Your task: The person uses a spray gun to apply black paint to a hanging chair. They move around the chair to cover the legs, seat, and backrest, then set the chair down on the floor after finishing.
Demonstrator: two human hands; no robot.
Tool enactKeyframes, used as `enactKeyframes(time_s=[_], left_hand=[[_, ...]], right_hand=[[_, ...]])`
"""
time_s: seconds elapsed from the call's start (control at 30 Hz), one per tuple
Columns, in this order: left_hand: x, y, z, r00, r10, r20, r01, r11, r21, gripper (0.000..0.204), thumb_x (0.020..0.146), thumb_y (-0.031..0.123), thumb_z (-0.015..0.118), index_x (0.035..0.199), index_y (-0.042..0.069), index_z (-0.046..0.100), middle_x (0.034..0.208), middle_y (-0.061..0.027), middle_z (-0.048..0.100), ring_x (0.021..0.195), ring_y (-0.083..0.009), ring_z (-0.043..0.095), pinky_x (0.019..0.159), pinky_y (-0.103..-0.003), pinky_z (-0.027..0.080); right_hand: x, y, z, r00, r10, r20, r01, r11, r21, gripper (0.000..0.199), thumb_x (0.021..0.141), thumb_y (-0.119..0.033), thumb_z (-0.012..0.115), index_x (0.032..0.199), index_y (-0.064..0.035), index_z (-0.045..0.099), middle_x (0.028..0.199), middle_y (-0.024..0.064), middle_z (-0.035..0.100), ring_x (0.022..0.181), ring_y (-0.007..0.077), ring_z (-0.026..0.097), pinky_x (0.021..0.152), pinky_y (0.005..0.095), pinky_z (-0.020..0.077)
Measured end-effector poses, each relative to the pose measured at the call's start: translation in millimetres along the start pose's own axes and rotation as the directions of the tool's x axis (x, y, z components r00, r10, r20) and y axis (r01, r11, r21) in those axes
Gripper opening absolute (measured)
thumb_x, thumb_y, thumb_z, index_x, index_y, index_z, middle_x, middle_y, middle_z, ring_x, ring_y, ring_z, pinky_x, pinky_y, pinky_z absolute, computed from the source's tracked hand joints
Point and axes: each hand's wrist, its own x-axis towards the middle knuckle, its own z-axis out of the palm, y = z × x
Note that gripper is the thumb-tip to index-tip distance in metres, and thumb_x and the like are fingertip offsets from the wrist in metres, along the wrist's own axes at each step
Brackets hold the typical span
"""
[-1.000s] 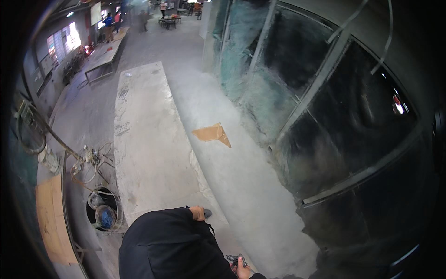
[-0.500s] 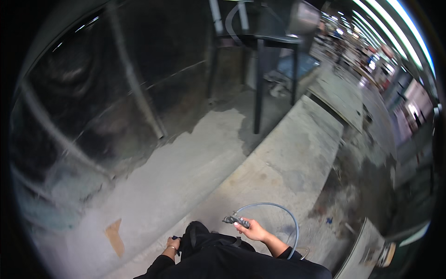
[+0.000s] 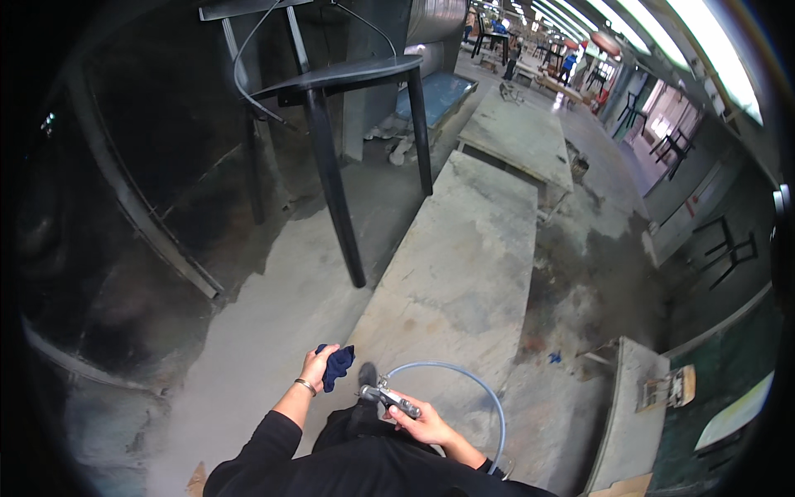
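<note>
- The long grey platform (image 3: 464,265) is filling the middle of the view, dusty and stained, running away from the person toward a second slab (image 3: 517,137) further back.
- A black stool (image 3: 331,91) is standing tall at the upper left, its seat coated dark, 1 front leg coming down onto the pale floor (image 3: 265,331) just beside the platform's left edge.
- A thin cable (image 3: 240,66) is looping down past the stool's seat on its left side.
- The dark booth wall (image 3: 124,166) is curving along the left side, well apart from both hands.
- A light blue hose (image 3: 480,385) is arcing up and around from the tool in the right hand, then dropping down beside the person's right forearm.
- The right hand (image 3: 422,422) is gripping a metal air spray gun (image 3: 389,402), fingers curled tight around its body, nozzle end pointing left toward the other hand.
- The left hand (image 3: 315,369) is holding a dark blue cloth (image 3: 338,364), fingers closed and bunching it; a bracelet is showing on that wrist.
- Both hands are sitting low in the view, near each other but not touching, over the near end of the platform.
</note>
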Motion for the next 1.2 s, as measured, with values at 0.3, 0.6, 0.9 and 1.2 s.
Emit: enactKeyframes(time_s=[0.3, 0.6, 0.9, 1.2], left_hand=[[131, 35, 67, 0.985, -0.173, 0.029, 0.171, 0.984, 0.047, 0.026, 0.092, 0.015, 0.067, 0.113, -0.001, 0.065, 0.091, -0.0099, 0.071, 0.078, -0.0225, 0.072, 0.062, -0.041, 0.061], [175, 60, 12, 0.933, -0.234, -0.273, 0.111, 0.909, -0.401, 0.023, 0.096, 0.023, 0.058, 0.101, 0.005, 0.07, 0.084, -0.0076, 0.073, 0.069, -0.0225, 0.07, 0.055, -0.041, 0.055], [-16, 248, 105, 0.276, 0.442, -0.854, -0.856, 0.517, -0.009, 0.014, 0.092, 0.022, 0.056, 0.103, 0.013, 0.059, 0.089, -0.0025, 0.064, 0.066, -0.016, 0.06, 0.052, -0.033, 0.047], [-81, 451, 307, -0.266, 0.957, 0.12, -0.231, -0.184, 0.955, 0.034, 0.098, 0.005, 0.063, 0.132, 0.002, 0.061, 0.129, -0.0094, 0.065, 0.12, -0.0186, 0.06, 0.105, -0.031, 0.044]], right_hand=[[96, -113, -130, 0.943, -0.13, -0.305, 0.045, 0.962, -0.271, 0.038, 0.107, -0.025, 0.061, 0.137, -0.0006, 0.061, 0.09, 0.0004, 0.068, 0.078, 0.008, 0.062, 0.072, 0.0249, 0.0503], [187, -309, -289, 0.648, -0.709, -0.277, 0.453, 0.652, -0.608, 0.068, 0.104, -0.062, 0.048, 0.137, -0.0031, 0.06, 0.074, 0.002, 0.067, 0.051, 0.0044, 0.048, 0.047, 0.023, 0.0377], [313, -535, -348, 0.661, -0.742, 0.112, 0.701, 0.559, -0.443, 0.062, 0.11, -0.054, 0.039, 0.118, 0.0016, 0.066, 0.08, 0.0054, 0.07, 0.06, 0.008, 0.062, 0.042, 0.02, 0.0376], [353, -558, -308, 0.422, -0.566, 0.708, 0.842, 0.533, -0.077, 0.082, 0.102, -0.066, 0.042, 0.14, 0.0053, 0.054, 0.087, 0.0143, 0.068, 0.073, 0.0175, 0.068, 0.044, 0.0207, 0.0397]])
